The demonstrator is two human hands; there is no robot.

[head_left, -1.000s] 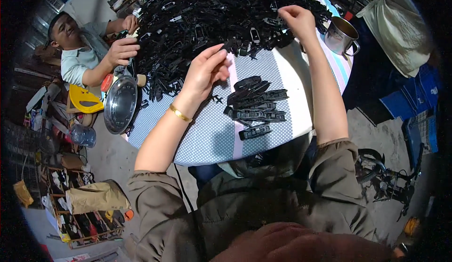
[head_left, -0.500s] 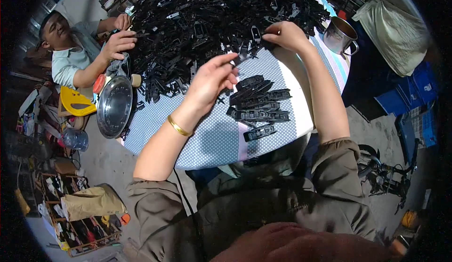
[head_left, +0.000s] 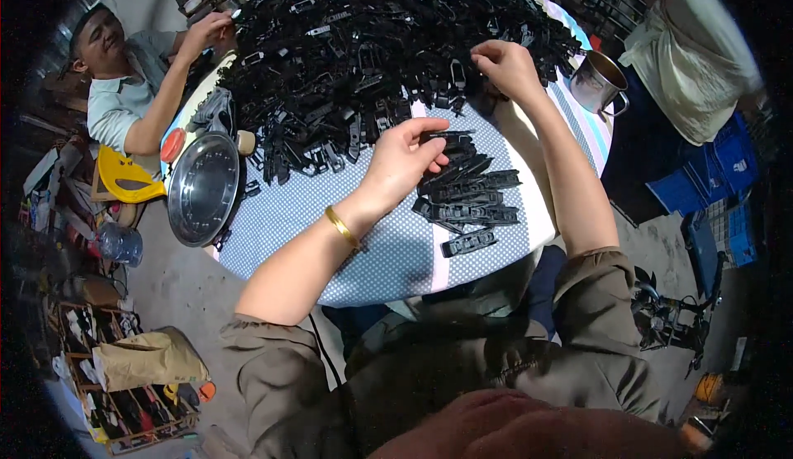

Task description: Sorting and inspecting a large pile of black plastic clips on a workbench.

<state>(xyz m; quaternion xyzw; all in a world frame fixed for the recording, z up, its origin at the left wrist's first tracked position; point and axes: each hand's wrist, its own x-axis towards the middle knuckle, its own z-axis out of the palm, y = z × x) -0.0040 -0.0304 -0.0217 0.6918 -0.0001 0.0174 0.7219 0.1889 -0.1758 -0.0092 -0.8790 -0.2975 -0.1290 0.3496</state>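
Note:
My left hand (head_left: 402,166) is over the near middle of the table, with a slim black plastic part (head_left: 462,134) between thumb and fingertips. Just below its fingers lies a group of similar black plastic parts (head_left: 471,199), set side by side in a rough stack. At the near edge of the big heap of black parts (head_left: 355,54), my right hand (head_left: 508,69) has thumb and forefinger drawn together. What that pinch holds, if anything, I cannot make out. A part with a pale-edged opening (head_left: 457,73) lies beside the right fingertips.
A steel mug (head_left: 596,83) stands at the table's right edge. On the left are a round clear-lidded dish (head_left: 202,191), a red-lidded jar (head_left: 173,145) and a yellow stool (head_left: 124,180). A co-worker (head_left: 132,87) sits at the far left, reaching to the heap. Another person (head_left: 690,63) stands at right.
My left hand has come back from the heap toward the stacked parts, carrying a black part. My right hand stays by the heap's edge. The co-worker's near hand has lifted away from the heap.

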